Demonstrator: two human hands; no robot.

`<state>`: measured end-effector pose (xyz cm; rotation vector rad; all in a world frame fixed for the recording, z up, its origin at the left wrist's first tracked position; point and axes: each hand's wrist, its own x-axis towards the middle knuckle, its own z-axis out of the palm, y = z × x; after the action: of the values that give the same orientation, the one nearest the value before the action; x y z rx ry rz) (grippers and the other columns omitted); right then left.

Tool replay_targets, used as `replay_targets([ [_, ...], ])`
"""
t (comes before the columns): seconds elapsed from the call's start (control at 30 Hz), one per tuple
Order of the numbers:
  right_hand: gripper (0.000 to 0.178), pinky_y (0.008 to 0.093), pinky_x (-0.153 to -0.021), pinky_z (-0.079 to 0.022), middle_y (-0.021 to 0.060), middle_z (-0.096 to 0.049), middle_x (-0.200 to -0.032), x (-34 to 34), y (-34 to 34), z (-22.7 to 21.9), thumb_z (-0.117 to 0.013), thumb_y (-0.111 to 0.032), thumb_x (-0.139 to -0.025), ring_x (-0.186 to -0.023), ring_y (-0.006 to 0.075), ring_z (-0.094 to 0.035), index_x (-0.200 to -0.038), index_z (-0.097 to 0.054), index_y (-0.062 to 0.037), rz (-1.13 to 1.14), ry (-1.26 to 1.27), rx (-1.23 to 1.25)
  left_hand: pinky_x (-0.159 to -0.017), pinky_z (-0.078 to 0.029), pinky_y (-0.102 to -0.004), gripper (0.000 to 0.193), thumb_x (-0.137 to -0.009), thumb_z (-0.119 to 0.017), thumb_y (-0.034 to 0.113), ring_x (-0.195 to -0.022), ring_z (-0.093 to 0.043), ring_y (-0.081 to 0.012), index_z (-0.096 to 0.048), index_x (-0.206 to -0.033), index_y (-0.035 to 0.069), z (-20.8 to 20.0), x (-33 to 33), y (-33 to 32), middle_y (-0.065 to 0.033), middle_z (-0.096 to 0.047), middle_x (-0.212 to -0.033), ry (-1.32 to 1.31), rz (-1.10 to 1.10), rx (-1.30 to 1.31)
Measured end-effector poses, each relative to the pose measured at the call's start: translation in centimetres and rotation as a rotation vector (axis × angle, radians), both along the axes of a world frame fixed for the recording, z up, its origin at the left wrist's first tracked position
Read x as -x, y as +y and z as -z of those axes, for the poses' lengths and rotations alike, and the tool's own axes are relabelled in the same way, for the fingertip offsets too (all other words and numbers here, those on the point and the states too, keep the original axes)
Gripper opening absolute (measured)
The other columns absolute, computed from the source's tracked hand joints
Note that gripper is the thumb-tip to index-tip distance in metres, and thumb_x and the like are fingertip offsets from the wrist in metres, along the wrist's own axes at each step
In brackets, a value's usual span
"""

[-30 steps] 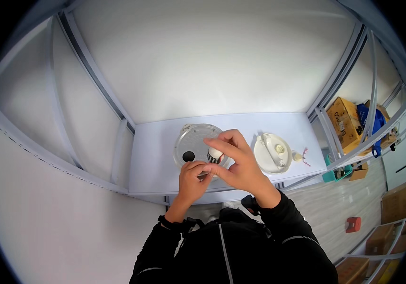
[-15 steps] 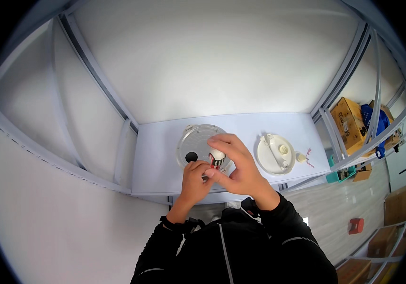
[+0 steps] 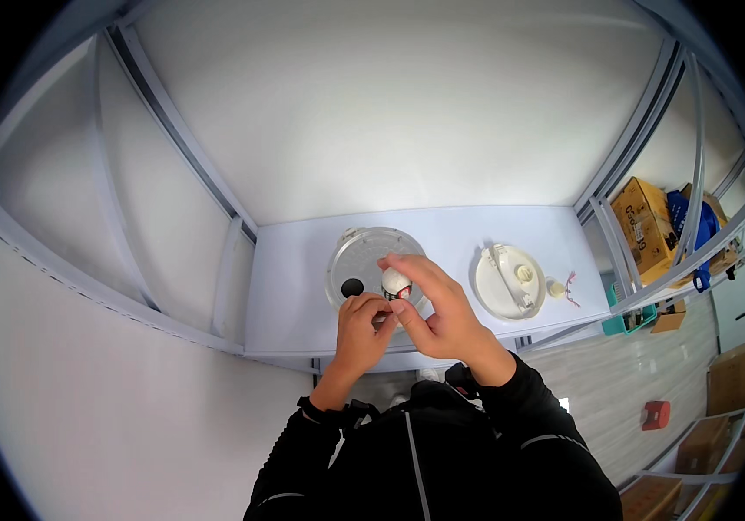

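Above a round grey disc with a black round spot, both hands meet on a white bulb-shaped thing with a rounded top. Its lower part carries a red and black print, mostly hidden by fingers. My right hand curls round it, index finger along the top and thumb at the lower part. My left hand is closed in a pinch at its lower end; whatever lies between those fingertips is hidden. Right of the hands, a white round dish holds a bar and a socket-like round piece.
A small pale cylindrical piece and a thin reddish wire lie right of the dish on the white table. Grey metal posts flank the table. Cardboard boxes, a teal basket and a red stool-like object are at the right.
The bulb-shaped thing has turned or tipped between my fingers, so less of its printed part shows. My right thumb has shifted slightly; both hands stay over the disc.
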<state>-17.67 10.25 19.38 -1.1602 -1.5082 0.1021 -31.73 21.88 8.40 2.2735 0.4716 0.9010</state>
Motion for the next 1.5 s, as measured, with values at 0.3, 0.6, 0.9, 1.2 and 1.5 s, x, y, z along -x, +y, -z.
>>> replay_targets([
  [0.3, 0.046, 0.0439, -0.104, -0.054, 0.0221, -0.069, -0.138, -1.0, -0.1, 0.4, -0.071, -0.006, -0.099, -0.123, 0.0378, -0.068, -0.143, -0.060, -0.0007, 0.088, -0.044, -0.034, -0.088, -0.048, -0.0438, 0.013, -0.087, -0.083, 0.013, -0.092, -0.064, -0.0321, -0.073, -0.092, 0.006, -0.1, -0.2, -0.1, -0.0069, -0.074, -0.101, -0.044, -0.015, -0.042],
  [0.6, 0.048, 0.0404, -0.101, -0.055, 0.0212, -0.067, -0.139, -2.1, -0.8, 1.0, -0.073, -0.004, -0.097, -0.123, 0.0360, -0.068, -0.143, -0.061, -0.0023, 0.164, 0.176, -0.157, -0.087, -0.050, -0.0429, 0.009, -0.090, -0.080, 0.011, -0.093, -0.065, -0.0315, -0.075, -0.095, 0.006, 0.0, -0.2, -0.5, -0.0066, -0.074, -0.101, -0.033, -0.061, 0.053],
  [0.9, 0.048, 0.0387, -0.099, -0.056, 0.0198, -0.067, -0.141, -3.7, -2.9, 1.7, -0.073, -0.004, -0.099, -0.124, 0.0329, -0.067, -0.145, -0.059, -0.0028, 0.221, 0.196, -0.181, -0.088, -0.052, -0.0421, 0.015, -0.090, -0.080, 0.012, -0.095, -0.065, -0.0316, -0.078, -0.103, 0.006, 0.1, -0.9, -0.5, -0.0064, -0.073, -0.107, 0.013, -0.086, -0.060],
  [1.2, 0.048, 0.0369, -0.098, -0.056, 0.0211, -0.064, -0.142, -4.5, -3.4, 2.7, -0.073, -0.004, -0.100, -0.123, 0.0299, -0.066, -0.146, -0.059, -0.0012, 0.249, 0.218, -0.215, -0.095, -0.046, -0.0438, 0.033, -0.080, -0.090, 0.024, -0.107, -0.062, -0.0282, -0.079, -0.107, 0.010, -1.0, -1.8, -2.1, -0.0045, -0.069, -0.112, 0.087, -0.156, -0.307],
  [1.5, 0.049, 0.0356, -0.097, -0.054, 0.0230, -0.062, -0.143, -4.6, -3.3, 3.2, -0.071, -0.005, -0.101, -0.124, 0.0286, -0.064, -0.147, -0.055, 0.0003, 0.252, 0.214, -0.211, -0.094, -0.048, -0.0443, 0.029, -0.083, -0.087, 0.021, -0.107, -0.062, -0.0302, -0.079, -0.107, 0.007, -0.7, -3.4, -1.7, -0.0052, -0.069, -0.112, 0.085, -0.045, -0.279],
])
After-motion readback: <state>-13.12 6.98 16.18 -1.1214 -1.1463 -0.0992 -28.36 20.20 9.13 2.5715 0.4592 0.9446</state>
